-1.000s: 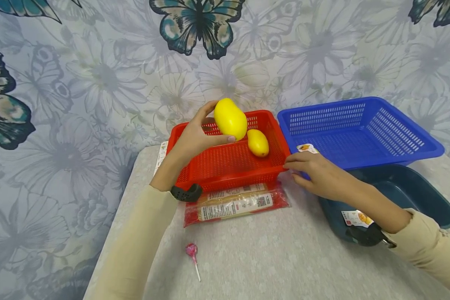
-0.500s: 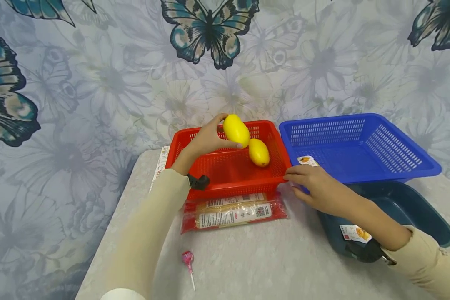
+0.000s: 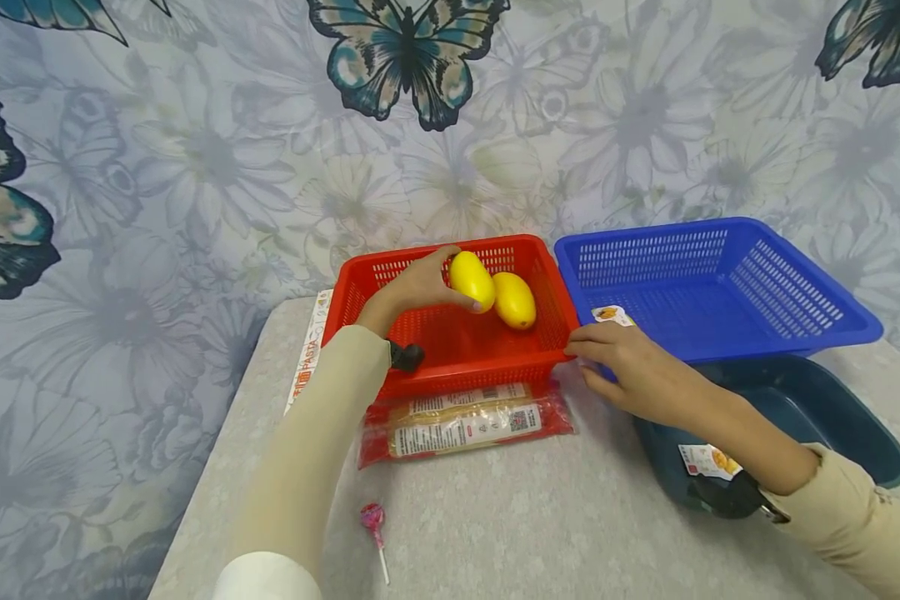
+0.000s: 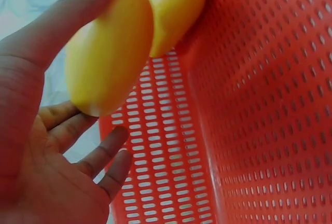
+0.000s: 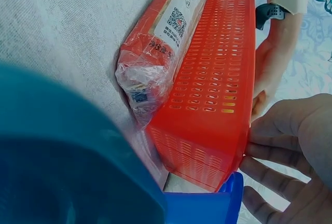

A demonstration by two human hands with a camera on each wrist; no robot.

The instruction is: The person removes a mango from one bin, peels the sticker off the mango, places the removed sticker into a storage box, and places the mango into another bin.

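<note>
My left hand (image 3: 422,283) holds a yellow mango (image 3: 471,282) between thumb and fingers inside the red basket (image 3: 450,367). In the left wrist view the thumb lies over the top end of this mango (image 4: 111,53), with fingertips under its lower end. A second mango (image 3: 514,301) lies in the basket right beside the held one. My right hand (image 3: 637,367) rests its fingertips at the basket's front right corner. The right wrist view has these fingers (image 5: 272,175) fairly straight against the red rim; whether the thumb presses it I cannot tell.
A blue basket (image 3: 690,308) adjoins on the right. Below it stands a dark teal basin (image 3: 787,392) with a label. Red pasta packets (image 3: 468,429) lie before the red basket. A lollipop (image 3: 373,521) lies nearer. A PASTA-marked pack (image 3: 311,346) sticks out on the left.
My left hand has lowered the mango from above the red basket down into it, beside the other mango. The right hand has stayed at the basket's corner.
</note>
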